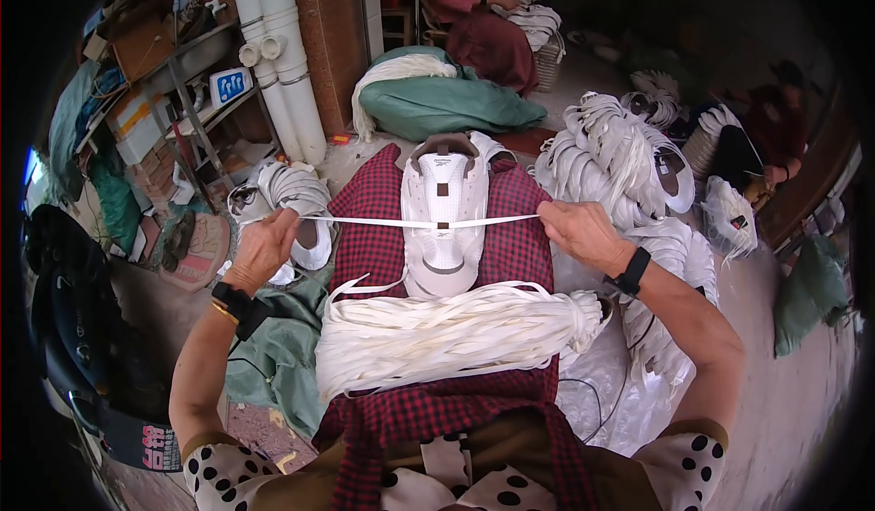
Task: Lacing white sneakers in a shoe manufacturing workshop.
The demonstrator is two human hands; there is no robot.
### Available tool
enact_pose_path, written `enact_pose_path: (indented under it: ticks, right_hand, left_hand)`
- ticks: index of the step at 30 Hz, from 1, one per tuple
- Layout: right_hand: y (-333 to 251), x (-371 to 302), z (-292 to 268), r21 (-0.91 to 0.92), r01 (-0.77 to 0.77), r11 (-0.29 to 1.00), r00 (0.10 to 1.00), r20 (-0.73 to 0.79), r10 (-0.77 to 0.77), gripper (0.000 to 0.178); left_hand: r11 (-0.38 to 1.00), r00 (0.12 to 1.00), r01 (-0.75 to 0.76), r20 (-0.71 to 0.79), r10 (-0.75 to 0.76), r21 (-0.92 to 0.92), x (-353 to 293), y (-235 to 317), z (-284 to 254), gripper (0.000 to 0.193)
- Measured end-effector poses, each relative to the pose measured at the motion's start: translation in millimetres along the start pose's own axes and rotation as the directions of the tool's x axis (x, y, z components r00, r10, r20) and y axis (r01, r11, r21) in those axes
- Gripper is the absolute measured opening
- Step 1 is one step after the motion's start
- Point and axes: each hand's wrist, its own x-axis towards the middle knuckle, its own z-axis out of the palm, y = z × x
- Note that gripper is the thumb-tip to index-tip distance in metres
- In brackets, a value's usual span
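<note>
A white shoe upper (465,196) rests on the red-and-black checked apron (372,178) over my lap, its brown-lined opening facing away and its toe toward me. Across it runs a flat white shoelace (374,222), stretched level and passing through the upper near its middle. My left hand (264,251) pinches the lace's left end, and my right hand (583,235) has hold of the right end, both well out to the sides. Just below the toe lies a thick bundle of white shoelaces (437,338), tied at its right end.
Piles of white shoe uppers (606,151) stand to my right, with more uppers (287,196) to my left. A green sack (447,105) sits ahead beside white pipes (278,64). Two other people (492,37) sit farther back. A cluttered metal rack (196,123) stands at left.
</note>
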Motion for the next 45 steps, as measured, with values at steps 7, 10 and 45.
enact_pose_path:
  ticks: [7, 10, 45]
  right_hand:
    - [75.3, -150.8, -87.1, -0.221, -0.426, 0.877, 0.905, -0.087, 0.417, 0.009]
    - [85.8, -196.3, -120.7, -0.301, -0.556, 0.775, 0.831, -0.168, 0.531, 0.01]
    - [-43.2, 81.1, 46.3, 0.88, -0.239, 0.41, 0.917, 0.066, 0.393, 0.008]
  left_hand:
    - [0.906, 0.926, 0.373, -0.139, -0.351, 0.2, -106.1, -112.1, -95.9, 0.015]
    - [0.839, 0.891, 0.418, -0.338, -0.303, 0.35, -156.2, -177.0, -122.1, 0.024]
    - [0.147, 0.959, 0.117, 0.074, -0.273, -0.982, 75.2, 102.7, 69.5, 0.013]
